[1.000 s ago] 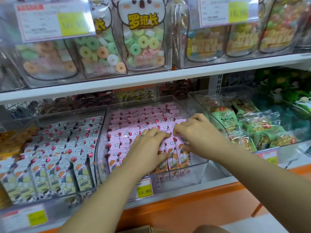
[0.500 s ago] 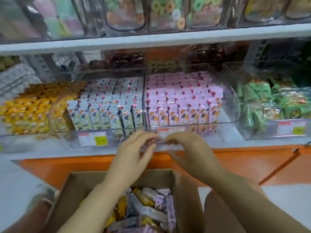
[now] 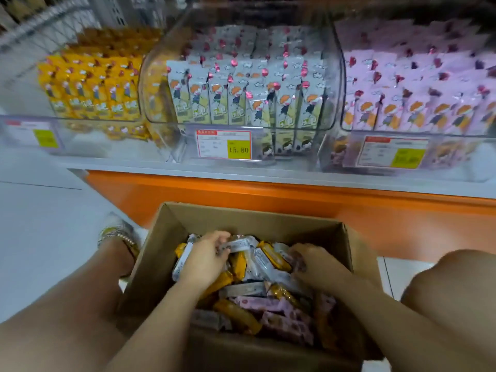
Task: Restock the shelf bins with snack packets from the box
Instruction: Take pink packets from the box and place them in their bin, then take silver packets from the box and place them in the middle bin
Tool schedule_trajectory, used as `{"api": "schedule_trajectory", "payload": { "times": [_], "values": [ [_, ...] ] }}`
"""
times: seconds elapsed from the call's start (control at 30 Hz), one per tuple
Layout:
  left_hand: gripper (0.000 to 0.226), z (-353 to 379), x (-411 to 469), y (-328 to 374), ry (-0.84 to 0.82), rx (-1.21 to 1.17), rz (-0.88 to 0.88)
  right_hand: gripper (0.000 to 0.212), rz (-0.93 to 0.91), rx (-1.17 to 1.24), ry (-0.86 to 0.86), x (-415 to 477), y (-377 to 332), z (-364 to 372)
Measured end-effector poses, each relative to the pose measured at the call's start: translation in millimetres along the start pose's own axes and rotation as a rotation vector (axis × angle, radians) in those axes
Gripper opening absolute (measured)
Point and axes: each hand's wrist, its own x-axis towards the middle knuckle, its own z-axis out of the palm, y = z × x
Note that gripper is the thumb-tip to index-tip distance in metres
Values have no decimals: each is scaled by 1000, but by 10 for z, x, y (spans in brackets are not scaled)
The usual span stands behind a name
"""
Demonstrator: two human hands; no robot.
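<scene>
Box (image 3: 241, 220) of packets (image 3: 257, 302), left hand (image 3: 204, 261) fingers gripping white packet (image 3: 239, 246), right hand (image 3: 314, 260) fingers unclear

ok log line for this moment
stage: picking from box | left hand: grips white packet | right hand: among packets, grip unclear

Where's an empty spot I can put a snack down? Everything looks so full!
Bare: the floor left of the box, and the shelf edge before the yellow bin, whose front looks partly empty. Crowded: the box, where the left hand and right hand reach among packets, and the middle bin and pink bin, packed tight.
</scene>
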Motion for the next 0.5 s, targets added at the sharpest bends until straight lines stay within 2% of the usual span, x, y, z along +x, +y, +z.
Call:
{"api": "schedule_trajectory", "payload": {
  "times": [0.17,0.33,0.4,0.5],
  "values": [
    [44,259,288,-275,-75,107,-68,51,-41,40,-79,246,78,349],
    [50,401,483,-409,-165,194,-94,61,-97,18,-25,418,86,574],
    [50,423,529,-441,-178,237,-100,55,-100,3,-9,470,103,621],
    [46,436,579,-444,-229,310,-94,31,-38,71,38,518,72,576]
  ]
}}
